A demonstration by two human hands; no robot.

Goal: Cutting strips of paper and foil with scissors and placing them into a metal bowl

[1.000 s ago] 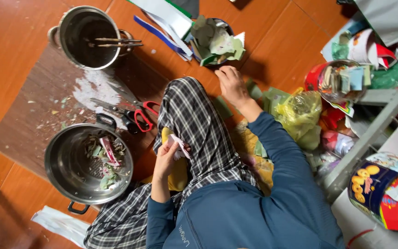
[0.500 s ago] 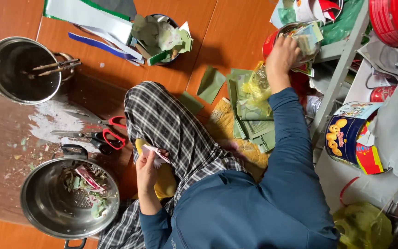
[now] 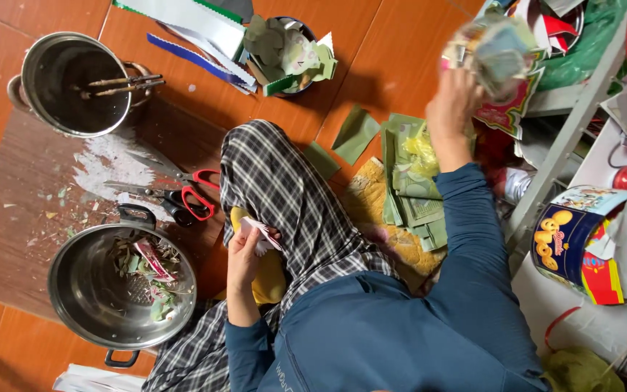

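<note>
Up by the shelf (image 3: 575,116), right hand (image 3: 453,109) gripping a blurred paper bundle (image 3: 493,49): light, floppy, probably best pinched low. Left hand (image 3: 244,250) pinching a paper scrap (image 3: 261,234).

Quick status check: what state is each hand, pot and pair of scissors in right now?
left hand: holding a small paper scrap
right hand: raised, gripping a blurred bundle
front pot: upright, scraps inside
back pot: upright, sticks across it
red scissors: lying open on the board
</note>
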